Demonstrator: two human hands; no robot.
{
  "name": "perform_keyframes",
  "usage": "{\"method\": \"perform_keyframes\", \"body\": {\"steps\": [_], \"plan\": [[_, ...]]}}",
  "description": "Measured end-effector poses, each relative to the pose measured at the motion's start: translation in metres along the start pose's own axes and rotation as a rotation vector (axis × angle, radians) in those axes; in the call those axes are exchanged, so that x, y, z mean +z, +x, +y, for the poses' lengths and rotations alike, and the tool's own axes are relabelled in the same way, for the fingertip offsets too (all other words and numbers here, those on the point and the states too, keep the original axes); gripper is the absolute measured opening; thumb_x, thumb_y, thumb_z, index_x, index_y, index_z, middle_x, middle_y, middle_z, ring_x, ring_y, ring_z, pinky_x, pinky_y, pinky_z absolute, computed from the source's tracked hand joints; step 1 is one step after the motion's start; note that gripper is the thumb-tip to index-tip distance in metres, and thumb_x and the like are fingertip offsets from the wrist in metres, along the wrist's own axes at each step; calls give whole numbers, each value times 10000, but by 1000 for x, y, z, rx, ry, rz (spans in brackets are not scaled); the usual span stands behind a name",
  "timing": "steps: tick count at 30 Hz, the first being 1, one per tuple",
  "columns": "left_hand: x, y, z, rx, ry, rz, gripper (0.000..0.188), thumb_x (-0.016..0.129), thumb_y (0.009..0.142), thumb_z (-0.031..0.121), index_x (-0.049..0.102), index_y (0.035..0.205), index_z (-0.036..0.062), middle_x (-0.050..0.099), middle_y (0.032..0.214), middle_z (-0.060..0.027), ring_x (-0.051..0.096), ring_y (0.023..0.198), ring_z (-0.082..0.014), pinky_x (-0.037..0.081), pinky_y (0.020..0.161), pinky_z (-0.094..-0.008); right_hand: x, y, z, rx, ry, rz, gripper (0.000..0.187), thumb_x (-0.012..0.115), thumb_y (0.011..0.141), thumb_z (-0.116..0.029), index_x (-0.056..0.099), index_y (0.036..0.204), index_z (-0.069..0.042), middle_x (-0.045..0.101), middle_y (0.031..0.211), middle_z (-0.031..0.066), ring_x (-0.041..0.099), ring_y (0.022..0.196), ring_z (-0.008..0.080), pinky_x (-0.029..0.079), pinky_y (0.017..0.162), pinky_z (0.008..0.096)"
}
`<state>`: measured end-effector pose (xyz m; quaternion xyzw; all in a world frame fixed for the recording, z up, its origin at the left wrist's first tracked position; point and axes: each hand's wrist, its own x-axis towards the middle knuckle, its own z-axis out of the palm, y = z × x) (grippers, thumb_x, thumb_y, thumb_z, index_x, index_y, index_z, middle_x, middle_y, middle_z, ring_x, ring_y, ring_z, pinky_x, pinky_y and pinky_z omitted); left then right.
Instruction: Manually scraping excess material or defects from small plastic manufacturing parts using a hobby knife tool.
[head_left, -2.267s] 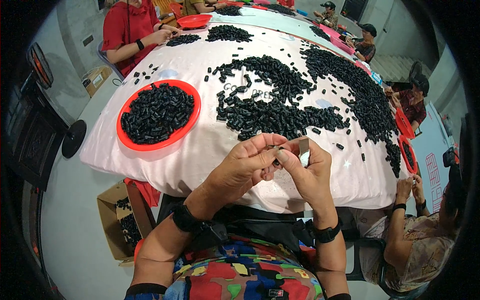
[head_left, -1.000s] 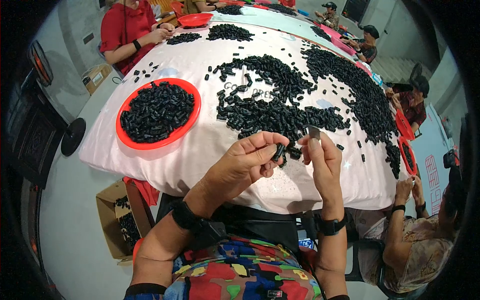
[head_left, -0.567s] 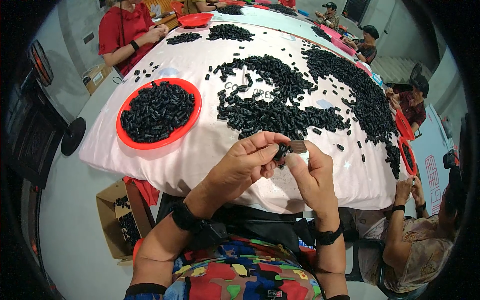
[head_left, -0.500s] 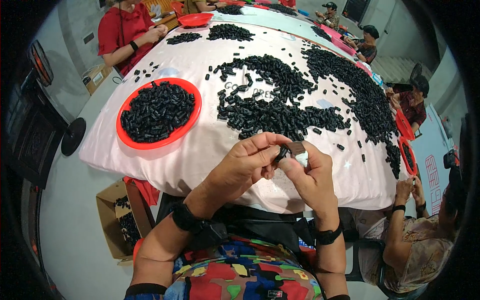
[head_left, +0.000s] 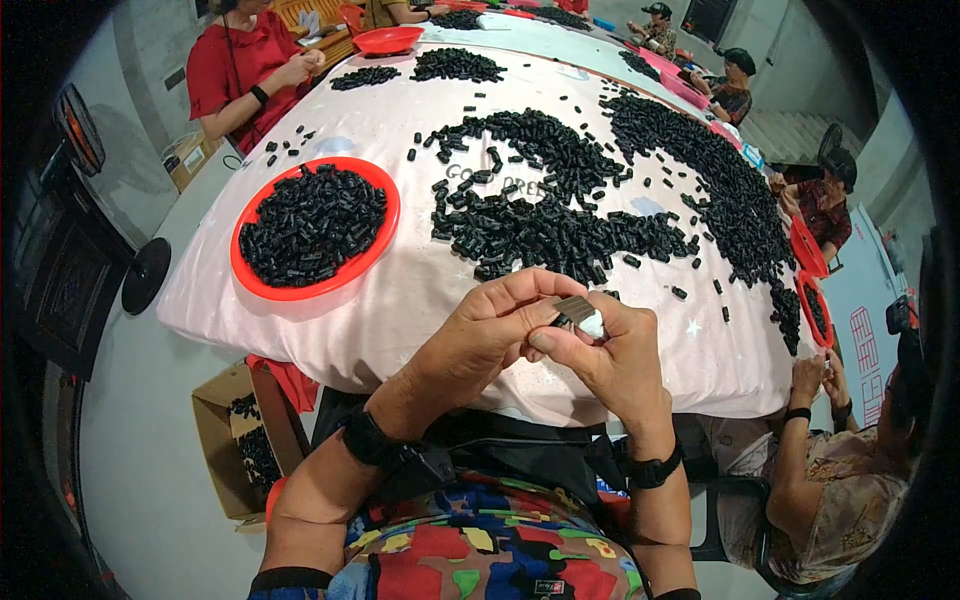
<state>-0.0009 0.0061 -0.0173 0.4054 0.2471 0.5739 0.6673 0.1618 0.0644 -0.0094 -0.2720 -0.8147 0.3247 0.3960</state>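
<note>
Above the near edge of the cloth-covered table, both hands meet. My right hand (head_left: 622, 362) is closed round a flat, dark, blade-like piece with a white wrapped end (head_left: 576, 309); its exact kind is unclear. My left hand (head_left: 488, 330) is pinched at the blade's far end, around a small black part (head_left: 561, 321) mostly hidden by blade and fingers. Just beyond the hands spreads a heap of small black cylindrical parts (head_left: 540, 235). To the left, a red round tray (head_left: 391, 215) is filled with similar black parts.
A larger band of black parts (head_left: 735, 205) runs along the right side. Below the table's left edge stands a cardboard box (head_left: 215, 430) with black parts. A person in red (head_left: 215, 80) works at far left, another person (head_left: 840, 480) at near right. A fan (head_left: 150, 275) stands left.
The blade-like piece has turned and shifted slightly left over the black part, which showed more plainly before. My right thumb has moved left, closer to my left fingers.
</note>
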Motion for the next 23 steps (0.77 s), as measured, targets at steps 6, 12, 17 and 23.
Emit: {"method": "perform_keyframes", "body": {"steps": [6,12,17,23], "plan": [[-2,0,-1,14,21,10,243,483,959,94,526,1182,8,607,1081,-72,592,1000,-126,473,869,-246,-4,2,-12,10,-109,-25,354,774,740,-377,693,832,-45,646,604,80,634,525,147,468,475,273],[-3,0,-1,28,26,12,240,484,958,87,531,1182,13,608,1074,-64,588,983,-111,472,856,-241,-2,0,-3,-25,-193,-13,355,764,744,-390,689,809,-50,629,574,92,628,501,200,462,468,286],[-3,1,-2,30,13,7,242,492,957,92,532,1183,15,609,1067,-58,587,973,-106,472,846,-241,0,0,-2,-13,-106,-2,354,756,751,-394,688,802,-51,613,561,105,621,490,221,457,462,300],[-9,0,-5,47,-7,-26,257,514,950,112,530,1189,18,610,1060,-55,585,971,-106,463,842,-241,-1,1,-1,-43,-198,-54,358,741,766,-404,693,808,-52,620,574,113,625,491,222,459,462,310]]}}
